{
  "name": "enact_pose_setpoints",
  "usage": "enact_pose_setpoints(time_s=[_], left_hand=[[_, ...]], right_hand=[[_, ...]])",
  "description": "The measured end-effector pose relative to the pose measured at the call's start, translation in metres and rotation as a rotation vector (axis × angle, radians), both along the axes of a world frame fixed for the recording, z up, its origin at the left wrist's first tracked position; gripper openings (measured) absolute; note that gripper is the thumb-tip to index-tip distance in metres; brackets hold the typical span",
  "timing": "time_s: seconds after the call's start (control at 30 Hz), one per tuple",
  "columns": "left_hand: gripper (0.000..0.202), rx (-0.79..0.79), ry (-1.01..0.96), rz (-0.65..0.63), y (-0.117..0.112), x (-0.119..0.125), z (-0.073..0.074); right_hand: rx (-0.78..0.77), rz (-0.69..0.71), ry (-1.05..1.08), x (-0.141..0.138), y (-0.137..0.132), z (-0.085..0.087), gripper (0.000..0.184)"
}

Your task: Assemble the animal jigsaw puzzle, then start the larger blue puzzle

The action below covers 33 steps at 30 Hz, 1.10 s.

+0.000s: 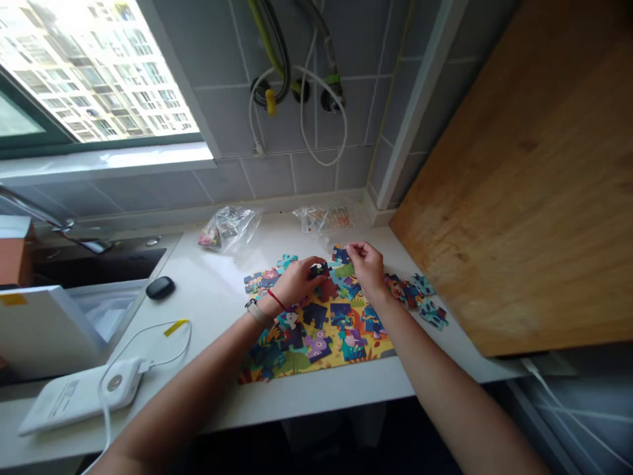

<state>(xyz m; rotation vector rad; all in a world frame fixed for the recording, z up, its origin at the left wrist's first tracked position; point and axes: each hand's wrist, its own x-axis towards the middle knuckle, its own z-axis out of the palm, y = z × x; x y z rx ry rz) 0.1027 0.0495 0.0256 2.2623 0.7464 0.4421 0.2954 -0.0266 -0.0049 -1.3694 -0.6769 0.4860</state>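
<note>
A colourful puzzle mat [321, 367], mostly yellow, lies on the white counter with many loose jigsaw pieces scattered over it. My left hand [297, 282] is above its upper middle, fingers closed around a dark jigsaw piece [319, 269]. To the right, my right hand [366, 264] pinches a dark blue jigsaw piece [339, 253] by its edge, near the mat's far side. The two held pieces are close together but apart. A purple piece [317, 344] lies on the lower part of the mat. More pieces [432, 314] lie on the counter at the right.
Two clear plastic bags [232, 227] [329, 216] lie at the back. Left are a black mouse [160, 287], a white power bank [82, 394] with a cable, and a sink [99, 267]. A wooden board [524, 185] bounds the right side.
</note>
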Motion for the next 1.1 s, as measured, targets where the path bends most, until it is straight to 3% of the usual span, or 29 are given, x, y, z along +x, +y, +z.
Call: enact_pose_setpoints(time_s=[0.27,0.63,0.87,0.97,1.1], left_hand=[[0.037,0.115,-0.019,-0.037,0.003,-0.021,-0.011],[0.038,0.167,-0.064,-0.085,-0.001,-0.019,-0.019],[0.032,0.314,-0.101,-0.083,0.003,-0.02,-0.023],[0.015,0.374,-0.085,-0.112,0.005,-0.019,-0.023],[0.017,0.418,-0.069,-0.169,0.008,-0.019,-0.024]], right_hand=[[0.058,0.186,-0.062,-0.027,-0.003,0.011,0.037],[0.106,0.012,0.007,-0.016,-0.005,0.016,0.035],[0.022,0.079,-0.025,-0.016,-0.003,0.01,0.031],[-0.028,0.097,-0.162,-0.009,-0.003,0.007,0.022],[-0.136,0.171,-0.329,-0.007,-0.005,0.006,0.014]])
